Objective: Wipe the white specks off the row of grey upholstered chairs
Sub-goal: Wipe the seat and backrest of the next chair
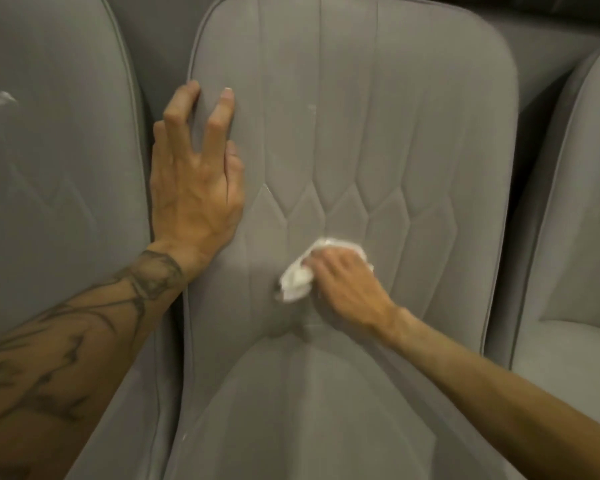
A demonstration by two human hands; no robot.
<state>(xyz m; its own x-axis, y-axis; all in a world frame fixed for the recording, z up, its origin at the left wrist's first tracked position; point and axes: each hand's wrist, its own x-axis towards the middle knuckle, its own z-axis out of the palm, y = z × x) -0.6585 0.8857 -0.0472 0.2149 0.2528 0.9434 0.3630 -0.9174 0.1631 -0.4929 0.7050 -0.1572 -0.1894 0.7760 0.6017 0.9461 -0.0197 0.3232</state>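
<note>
White crumpled tissue (297,277) is bunched under the right hand (345,284), curled fingers pressing it low on the middle grey stitched velvet chair's backrest (378,126). The left hand (196,181) rests open, fingers spread, along the backrest's left edge.

The middle chair (361,116) is carrying your left hand (194,188) flat at its backrest edge and a crumpled white cloth (296,284) your right hand (343,282) is pressing low down; possibly a pale speck (311,108) is sitting higher.
</note>
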